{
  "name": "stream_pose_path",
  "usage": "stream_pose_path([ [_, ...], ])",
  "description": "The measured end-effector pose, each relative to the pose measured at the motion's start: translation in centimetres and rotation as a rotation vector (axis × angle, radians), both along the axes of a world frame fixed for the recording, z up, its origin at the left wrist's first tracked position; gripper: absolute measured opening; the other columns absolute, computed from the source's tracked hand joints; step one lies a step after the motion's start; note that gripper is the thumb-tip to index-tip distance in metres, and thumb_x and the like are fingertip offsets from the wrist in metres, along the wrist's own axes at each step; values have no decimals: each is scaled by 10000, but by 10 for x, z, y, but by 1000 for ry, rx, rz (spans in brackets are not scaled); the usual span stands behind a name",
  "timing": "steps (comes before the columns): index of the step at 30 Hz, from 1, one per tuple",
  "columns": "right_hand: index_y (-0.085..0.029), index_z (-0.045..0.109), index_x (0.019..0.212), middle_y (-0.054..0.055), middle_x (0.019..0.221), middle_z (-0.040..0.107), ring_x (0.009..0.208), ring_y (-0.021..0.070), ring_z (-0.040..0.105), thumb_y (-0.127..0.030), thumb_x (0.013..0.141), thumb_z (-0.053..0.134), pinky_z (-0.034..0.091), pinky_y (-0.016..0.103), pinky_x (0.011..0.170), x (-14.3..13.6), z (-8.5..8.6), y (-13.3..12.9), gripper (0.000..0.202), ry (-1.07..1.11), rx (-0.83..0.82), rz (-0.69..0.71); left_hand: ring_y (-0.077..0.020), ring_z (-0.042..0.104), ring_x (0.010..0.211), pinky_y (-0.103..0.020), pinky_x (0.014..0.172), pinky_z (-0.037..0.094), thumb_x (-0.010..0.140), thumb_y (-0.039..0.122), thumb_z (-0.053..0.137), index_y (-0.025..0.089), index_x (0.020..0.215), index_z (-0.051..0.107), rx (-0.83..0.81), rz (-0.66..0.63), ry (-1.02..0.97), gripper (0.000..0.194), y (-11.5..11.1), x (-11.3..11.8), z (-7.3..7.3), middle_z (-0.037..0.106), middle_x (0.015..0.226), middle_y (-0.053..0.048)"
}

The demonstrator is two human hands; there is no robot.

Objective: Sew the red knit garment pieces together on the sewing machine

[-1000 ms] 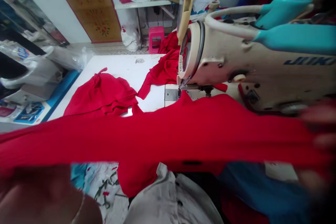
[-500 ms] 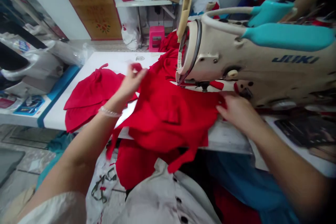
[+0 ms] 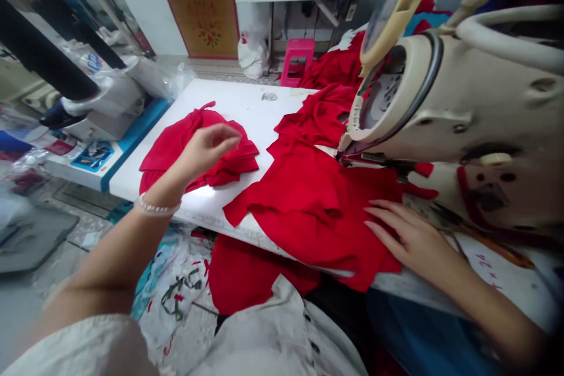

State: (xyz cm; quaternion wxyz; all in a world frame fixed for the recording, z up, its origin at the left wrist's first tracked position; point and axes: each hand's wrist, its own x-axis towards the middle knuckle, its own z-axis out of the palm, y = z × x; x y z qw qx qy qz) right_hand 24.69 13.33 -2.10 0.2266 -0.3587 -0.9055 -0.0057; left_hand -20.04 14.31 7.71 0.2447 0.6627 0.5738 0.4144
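Palm down, my right hand (image 3: 409,238) lies with fingers stretched out on the near right part of a red fabric piece (image 3: 304,200). This piece spreads over the white sewing table, its far right edge by the needle area of the sewing machine (image 3: 440,100). My left hand (image 3: 211,150) hovers over a stack of red cut pieces (image 3: 171,147) on the left of the table. Its fingers are curled, thumb and index tips close together, and nothing shows between them. More red cloth (image 3: 326,106) is bunched behind the machine's head.
Scissors (image 3: 493,241) lie beside the machine base at right. A blue-edged table (image 3: 132,135) with a second machine adjoins on the left. Red cloth (image 3: 255,276) hangs below the front edge. A pink stool (image 3: 297,61) stands beyond the table.
My left hand has let go of the red fabric piece and moved left over the stack. The piece has settled flatter, and my right hand now rests on it. The view has shifted.
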Motion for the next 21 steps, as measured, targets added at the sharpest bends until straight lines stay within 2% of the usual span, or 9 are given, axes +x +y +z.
stream_pose_path([
  [2, -197, 670, 1123, 127, 1164, 689, 1006, 278, 688, -393, 1025, 423, 550, 454, 883, -1, 2, -2, 331, 9, 9, -10, -156, 709, 827, -249, 752, 578, 938, 316, 653, 140, 966, 706, -9, -100, 47, 186, -42, 7, -12, 747, 908, -72],
  [4, -202, 675, 1085, 124, 1134, 691, 1006, 290, 682, -371, 1019, 440, 544, 478, 889, -6, 8, -7, 297, 21, 34, -30, -183, 721, 891, -277, 769, 595, 945, 325, 656, 146, 1058, 693, 43, -178, 178, 215, -82, 16, -33, 743, 992, -98],
  [6, -199, 668, 1070, 126, 1113, 685, 1012, 300, 670, -322, 1008, 474, 535, 501, 907, -17, 19, -14, 238, 47, 57, -25, -232, 717, 992, -342, 828, 609, 932, 295, 678, 141, 1190, 654, 174, -143, 389, 301, -112, 22, -57, 721, 1115, -146],
  [8, -194, 651, 1094, 125, 1112, 678, 1021, 291, 660, -239, 983, 529, 533, 495, 923, -34, 33, -24, 171, 93, 59, 20, -266, 711, 1039, -399, 866, 614, 930, 204, 661, 133, 1232, 629, 313, -67, 578, 312, -131, 23, -78, 709, 1170, -172],
  [11, -184, 625, 1149, 122, 1127, 675, 1061, 266, 649, -116, 935, 588, 539, 452, 952, -68, 52, -38, 229, 173, 37, 125, -269, 719, 1020, -408, 864, 618, 929, 118, 615, 127, 1199, 631, 419, 2, 725, 270, -142, 17, -92, 725, 1159, -163],
  [14, -147, 605, 1226, 149, 1209, 664, 1146, 274, 628, -87, 920, 606, 534, 437, 986, -99, 57, -46, 312, 150, 40, 226, -245, 727, 958, -374, 815, 609, 940, 123, 599, 144, 1129, 646, 417, 29, 771, 195, -144, 9, -90, 751, 1091, -122],
  [17, -106, 624, 1226, 171, 1240, 669, 1148, 311, 629, -134, 942, 603, 537, 458, 946, -113, 46, -44, 286, -10, 101, 266, -228, 724, 968, -351, 797, 574, 962, 109, 561, 162, 1096, 652, 402, 50, 781, 170, -146, 1, -88, 760, 1064, -93],
  [21, -74, 677, 1113, 180, 1165, 705, 1075, 319, 656, -134, 938, 602, 533, 451, 890, -110, 27, -41, 199, -126, 155, 262, -234, 692, 1116, -374, 886, 527, 978, 69, 520, 174, 1234, 630, 373, 18, 739, 297, -154, -11, -95, 740, 1178, -100],
])
